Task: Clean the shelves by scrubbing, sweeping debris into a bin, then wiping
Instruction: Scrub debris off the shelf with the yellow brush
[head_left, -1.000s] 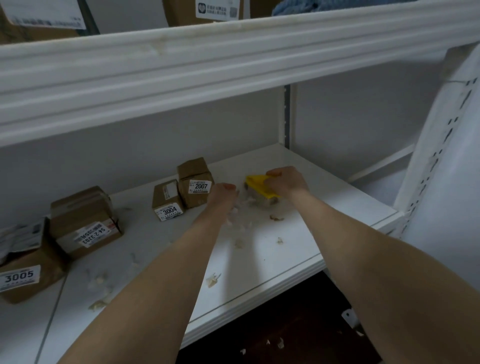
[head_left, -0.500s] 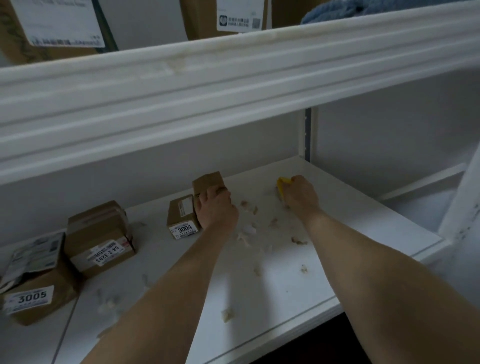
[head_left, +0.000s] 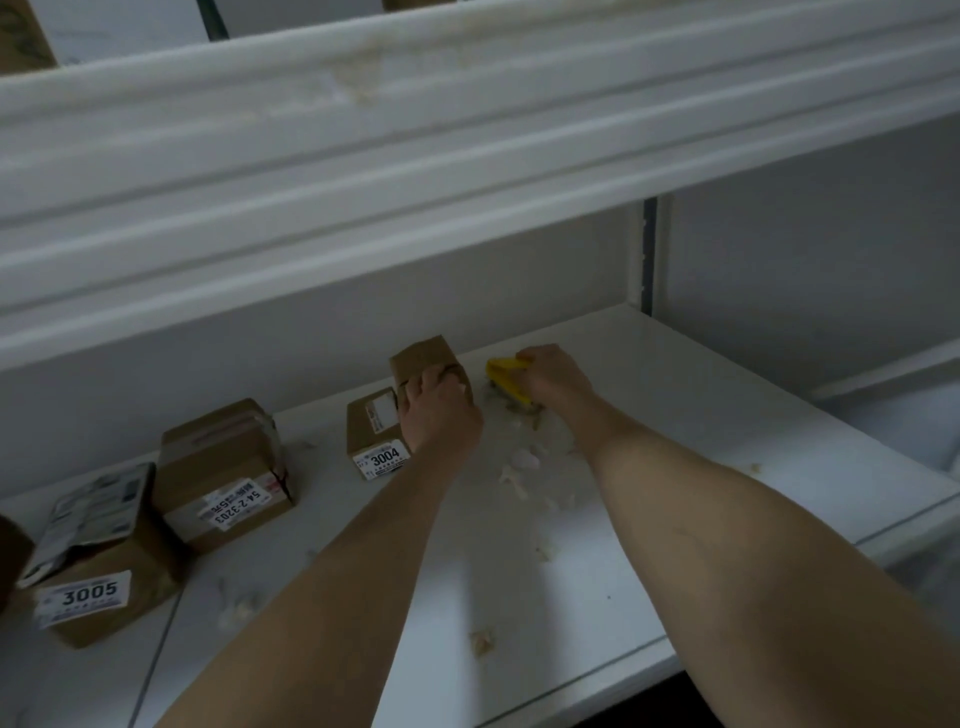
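The right hand (head_left: 556, 382) is curled around a yellow scrubbing brush (head_left: 505, 378), which is pressed bristles-down on the white shelf (head_left: 701, 431) near its back wall. The left hand (head_left: 441, 421) grips a small cardboard box (head_left: 423, 358) from above, fingers wrapped over its top edge. The box sits tilted, just beside the box labelled 3004 (head_left: 375, 434). Whether its base is clear of the shelf cannot be told. Pale flaky debris (head_left: 522, 460) lies scattered just in front of the brush and thins out towards the shelf's front edge. More scraps lie near the box labelled 3005 (head_left: 98, 587) at the left.

The step in hand looks like scrubbing the patch beside and under the small box. To do it well, the box should go fully left so the bristles reach the spot it covered. Short firm strokes from the back wall towards the front would loosen stuck bits and gather them into one pile, rather than flicking them under the boxes. No bin shows here, so the pile is best held back from the lip.
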